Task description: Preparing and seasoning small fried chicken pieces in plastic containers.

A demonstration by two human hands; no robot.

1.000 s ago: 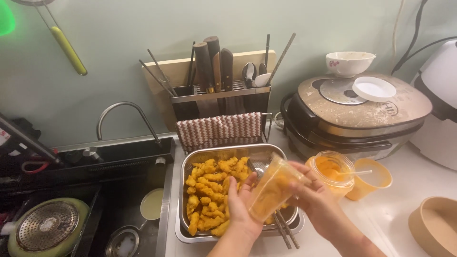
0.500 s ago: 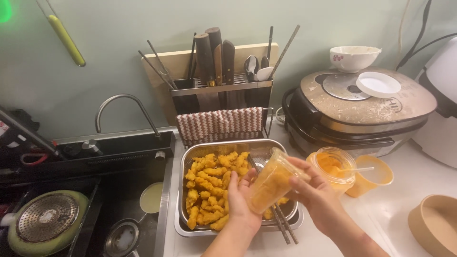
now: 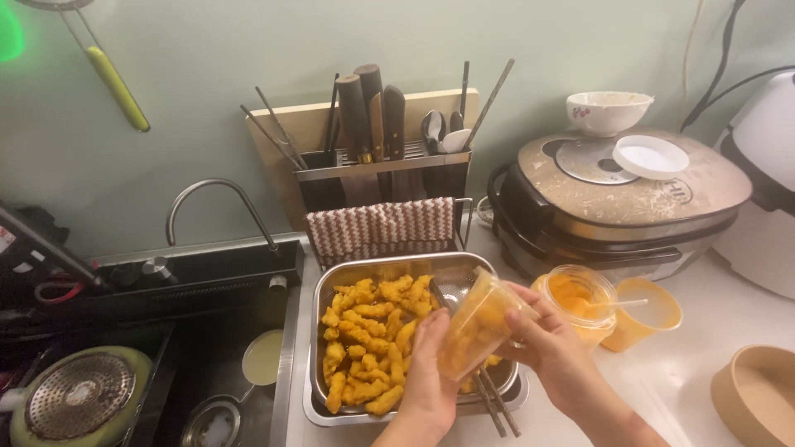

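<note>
While both hands grip it, left hand (image 3: pixel 431 364) beneath and right hand (image 3: pixel 551 348) beside, the clear plastic cup of golden fried pieces (image 3: pixel 479 324) tilts its long axis up-right above the rectangular steel tray (image 3: pixel 319 406).

- A pale green wall (image 3: pixel 248 50) is seen behind the counter — evenly lit, with a soft sheen.
- A white countertop (image 3: pixel 704 331) is laid out at the right.
- A dark sink (image 3: pixel 207 331) is set in at the left — a curved tap (image 3: pixel 217 194) is mounted above it.
</note>
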